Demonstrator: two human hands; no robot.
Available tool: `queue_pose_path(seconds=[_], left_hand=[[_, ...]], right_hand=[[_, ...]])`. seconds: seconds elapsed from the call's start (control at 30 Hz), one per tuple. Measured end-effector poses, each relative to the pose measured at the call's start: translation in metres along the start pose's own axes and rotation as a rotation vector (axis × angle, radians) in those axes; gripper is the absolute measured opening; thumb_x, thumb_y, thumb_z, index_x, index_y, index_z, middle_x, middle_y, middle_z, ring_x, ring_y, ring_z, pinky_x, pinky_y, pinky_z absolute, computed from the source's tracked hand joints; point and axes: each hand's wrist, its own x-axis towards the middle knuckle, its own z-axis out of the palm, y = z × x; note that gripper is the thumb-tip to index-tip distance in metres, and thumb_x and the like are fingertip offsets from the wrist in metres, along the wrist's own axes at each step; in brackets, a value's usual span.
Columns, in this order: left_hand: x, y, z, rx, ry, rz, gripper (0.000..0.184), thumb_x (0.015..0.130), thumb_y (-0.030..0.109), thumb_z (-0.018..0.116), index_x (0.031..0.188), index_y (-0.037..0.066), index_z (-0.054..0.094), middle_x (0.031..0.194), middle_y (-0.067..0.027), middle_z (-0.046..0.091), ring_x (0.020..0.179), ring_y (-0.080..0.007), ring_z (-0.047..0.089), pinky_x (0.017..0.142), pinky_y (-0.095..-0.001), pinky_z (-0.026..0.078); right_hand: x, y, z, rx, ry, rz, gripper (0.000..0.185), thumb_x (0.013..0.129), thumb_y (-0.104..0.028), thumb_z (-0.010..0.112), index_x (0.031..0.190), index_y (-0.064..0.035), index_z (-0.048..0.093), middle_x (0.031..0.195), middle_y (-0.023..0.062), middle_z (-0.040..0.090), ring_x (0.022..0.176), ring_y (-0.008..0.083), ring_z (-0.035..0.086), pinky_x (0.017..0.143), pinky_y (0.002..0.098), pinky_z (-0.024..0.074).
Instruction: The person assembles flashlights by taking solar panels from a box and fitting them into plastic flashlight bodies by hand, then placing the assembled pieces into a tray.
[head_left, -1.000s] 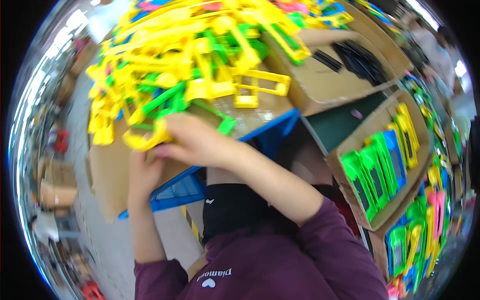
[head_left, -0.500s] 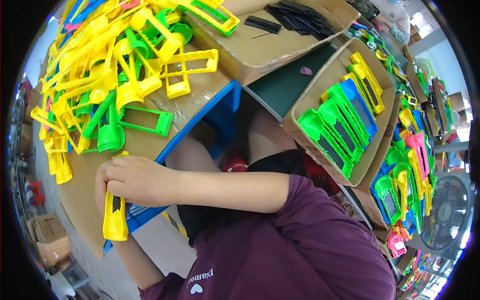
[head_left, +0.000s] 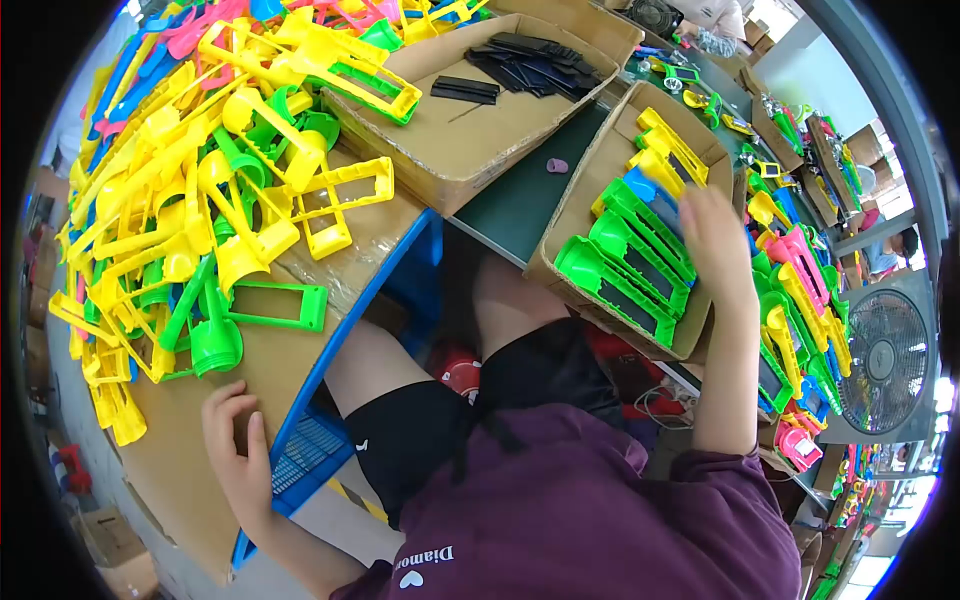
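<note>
My right hand (head_left: 716,245) is over the cardboard box on the right, smeared by motion. A blurred yellow plastic casing (head_left: 661,176) shows at its fingertips, above a blue casing (head_left: 650,200). Green casings (head_left: 615,285) with black strips set in them lie side by side in the same box, and more yellow ones (head_left: 675,140) sit at its far end. My left hand (head_left: 238,450) rests by the edge of the cardboard-covered surface, fingers apart and loosely curled, holding nothing. Beyond it lies a large heap of yellow casings (head_left: 180,210), with green, blue and pink pieces mixed in.
A cardboard tray (head_left: 440,165) holding black strips (head_left: 535,65) stands at the back. A small purple piece (head_left: 557,165) lies on the green tabletop (head_left: 520,205). A blue plastic crate (head_left: 310,455) is under the cardboard. Finished-looking casings (head_left: 800,270) and a fan (head_left: 884,355) are at right.
Both hands were together at the left on a yellow casing with a black strip. The right hand has swung across to the box; the left has let go and opened. The view has shifted.
</note>
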Motion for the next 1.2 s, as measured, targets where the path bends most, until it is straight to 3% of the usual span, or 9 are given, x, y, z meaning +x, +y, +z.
queue_pose_path(seconds=[0.07,0.27,0.37,0.53,0.73,0.9,1.03,1.1,1.2], left_hand=[[0.000,0.003,-0.001,0.004,0.007,-0.020,0.013,0.081,0.003,0.055,0.094,0.001,0.056,0.107,-0.0142,0.056,0.102,-0.0290,0.052,0.092,-0.0348,0.038],[0.002,0.004,-0.002,0.030,0.017,-0.025,0.012,0.081,0.003,0.055,0.092,0.001,0.056,0.105,-0.0139,0.056,0.100,-0.0286,0.052,0.089,-0.0345,0.039],[0.003,0.006,-0.003,-0.005,0.026,-0.049,0.013,0.080,0.003,0.056,0.092,0.000,0.056,0.103,-0.0137,0.055,0.099,-0.0288,0.052,0.088,-0.0348,0.040],[0.004,0.002,-0.005,0.022,0.047,-0.017,0.011,0.077,0.001,0.057,0.088,0.000,0.056,0.102,-0.0140,0.056,0.098,-0.0301,0.052,0.086,-0.0357,0.041],[0.005,-0.001,-0.006,0.012,0.055,-0.002,0.008,0.076,0.000,0.058,0.085,0.000,0.057,0.100,-0.0131,0.057,0.095,-0.0312,0.053,0.084,-0.0370,0.042],[-0.001,-0.010,0.005,-0.312,0.215,-0.173,0.011,0.083,0.000,0.055,0.094,0.001,0.056,0.100,-0.0097,0.057,0.092,-0.0200,0.055,0.083,-0.0307,0.043],[0.014,0.045,0.026,-0.486,0.452,-0.111,0.039,0.086,0.004,0.057,0.122,0.000,0.042,0.108,-0.0103,0.054,0.093,-0.0148,0.054,0.081,-0.0288,0.045],[0.027,0.073,0.021,-0.260,0.544,0.082,0.044,0.080,0.006,0.063,0.119,0.000,0.044,0.107,-0.0128,0.054,0.087,-0.0203,0.056,0.077,-0.0294,0.046],[0.028,0.080,0.006,-0.010,0.228,0.355,0.036,0.078,0.005,0.064,0.111,0.001,0.050,0.094,-0.0102,0.058,0.079,-0.0205,0.057,0.071,-0.0294,0.046]], right_hand=[[-0.004,-0.008,0.006,-0.113,-0.173,-0.041,0.024,0.084,-0.016,0.056,0.105,-0.0043,0.056,0.101,0.0156,0.055,0.093,0.0339,0.056,0.079,0.0434,0.0466],[0.081,-0.094,-0.021,0.238,-0.046,-0.303,0.020,0.082,-0.016,0.057,0.097,-0.0029,0.059,0.093,0.0148,0.059,0.090,0.0328,0.057,0.078,0.0421,0.0461],[0.170,-0.116,0.038,0.316,-0.034,-0.502,0.018,0.080,-0.014,0.053,0.086,-0.0020,0.064,0.085,0.0173,0.064,0.085,0.0343,0.060,0.077,0.0423,0.0478],[0.256,-0.128,0.145,0.205,-0.090,-0.360,0.021,0.080,-0.017,0.055,0.092,-0.0061,0.067,0.098,0.0159,0.064,0.095,0.0324,0.060,0.083,0.0408,0.0476],[0.255,-0.155,0.123,-0.102,-0.325,-0.332,0.022,0.079,-0.016,0.056,0.097,-0.0087,0.064,0.098,0.0148,0.064,0.095,0.0322,0.060,0.081,0.0419,0.0481],[0.242,-0.168,0.059,0.378,0.300,-0.208,0.021,0.078,-0.014,0.057,0.096,-0.0040,0.061,0.091,0.0164,0.064,0.088,0.0304,0.062,0.076,0.0391,0.0487],[0.147,-0.224,-0.052,0.994,0.240,-0.308,0.014,0.079,-0.007,0.059,0.091,-0.0003,0.059,0.081,0.0115,0.062,0.073,0.0196,0.060,0.068,0.0306,0.0468],[0.084,-0.240,-0.080,0.883,0.105,-0.697,0.021,0.071,0.001,0.063,0.091,-0.0041,0.062,0.077,0.0096,0.058,0.071,0.0226,0.058,0.066,0.0315,0.0469],[0.035,-0.251,-0.086,1.007,-0.122,-1.043,0.028,0.066,0.001,0.068,0.093,-0.0040,0.062,0.082,0.0091,0.057,0.072,0.0230,0.059,0.066,0.0311,0.0476]])
